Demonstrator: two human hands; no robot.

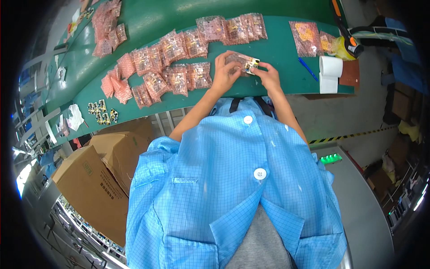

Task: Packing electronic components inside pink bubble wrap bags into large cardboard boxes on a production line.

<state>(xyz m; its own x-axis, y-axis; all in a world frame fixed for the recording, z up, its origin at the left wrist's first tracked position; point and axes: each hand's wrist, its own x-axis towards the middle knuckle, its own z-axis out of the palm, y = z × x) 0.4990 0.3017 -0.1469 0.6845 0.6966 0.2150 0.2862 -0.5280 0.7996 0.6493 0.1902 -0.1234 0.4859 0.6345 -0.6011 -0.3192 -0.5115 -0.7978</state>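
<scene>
Over the green table, my left hand point(226, 71) is closed on a pink bubble-wrap bag point(236, 57). A small circuit board point(252, 65) with dark and yellow parts shows at the bag's right end. The fingers of my right hand point(268, 75) pinch that board at its edge. Whether the board lies partly inside the bag, I cannot tell. To the left of my hands lie rows of filled pink bubble-wrap bags point(178, 80), with boards visible through the film. Another filled group of bags point(211, 28) lies beyond my hands.
Several loose circuit boards point(102, 112) lie at the table's left end. On the right are a blue pen point(307, 68), a white paper roll point(331, 67), a bag with yellow parts point(306, 38) and an orange-black tool point(352, 42). Cardboard boxes point(92, 179) stand below the table's left edge.
</scene>
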